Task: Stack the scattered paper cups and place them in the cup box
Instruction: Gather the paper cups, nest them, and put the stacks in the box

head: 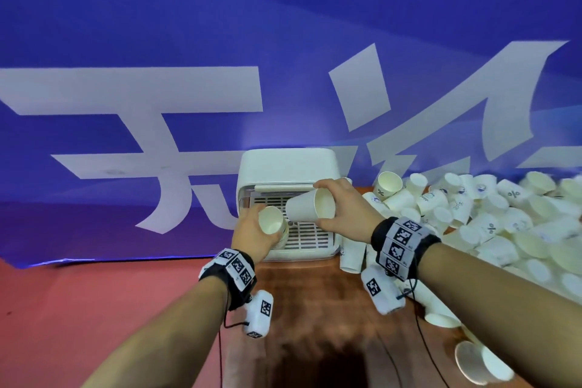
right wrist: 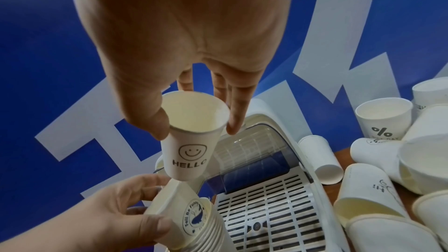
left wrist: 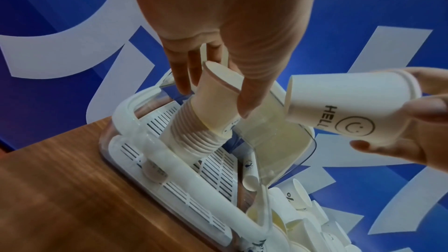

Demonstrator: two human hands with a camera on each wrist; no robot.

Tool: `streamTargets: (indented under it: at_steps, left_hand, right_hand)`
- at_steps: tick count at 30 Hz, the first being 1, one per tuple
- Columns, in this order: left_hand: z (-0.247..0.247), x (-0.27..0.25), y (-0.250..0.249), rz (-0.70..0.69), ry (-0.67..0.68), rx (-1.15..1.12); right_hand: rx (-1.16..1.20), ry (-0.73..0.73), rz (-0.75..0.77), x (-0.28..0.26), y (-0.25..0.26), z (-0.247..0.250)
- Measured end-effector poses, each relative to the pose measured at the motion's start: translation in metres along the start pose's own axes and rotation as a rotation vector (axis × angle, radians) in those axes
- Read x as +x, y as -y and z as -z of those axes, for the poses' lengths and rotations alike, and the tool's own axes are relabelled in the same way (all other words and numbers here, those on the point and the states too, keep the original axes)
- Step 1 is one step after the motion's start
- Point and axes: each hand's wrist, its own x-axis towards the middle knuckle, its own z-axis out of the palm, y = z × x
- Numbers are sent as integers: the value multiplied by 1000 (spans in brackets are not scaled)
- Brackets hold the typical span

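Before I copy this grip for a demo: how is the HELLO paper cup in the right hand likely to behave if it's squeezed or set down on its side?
The HELLO cup is probably light: the right hand holds it near the rim with fingertips alone. Its thin paper wall would likely dent under a hard squeeze. Tapered and round, it would probably roll in a curve on its side, like the loose cups lying on the table.

"HELLO" on the held cup (right wrist: 188, 148); "%" on a piled cup (right wrist: 383, 120).
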Motion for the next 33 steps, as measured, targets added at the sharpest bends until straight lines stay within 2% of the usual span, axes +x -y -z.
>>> streamTargets:
  at_steps: [8,19,24,33]
  left_hand:
    - [-16,10,11,56,112,132]
    - [-13,15,19,43,162,209]
    - [-1,7,24,75,121,92]
    - [30,2,46,98,91,109]
  right_hand:
    - [22,-8,-14,6,-9,-3]
    - [-30,14,11,17,-4,-25]
    - [-92,74,54,28,11,-37]
    - [-336,198,120,52,27,-74]
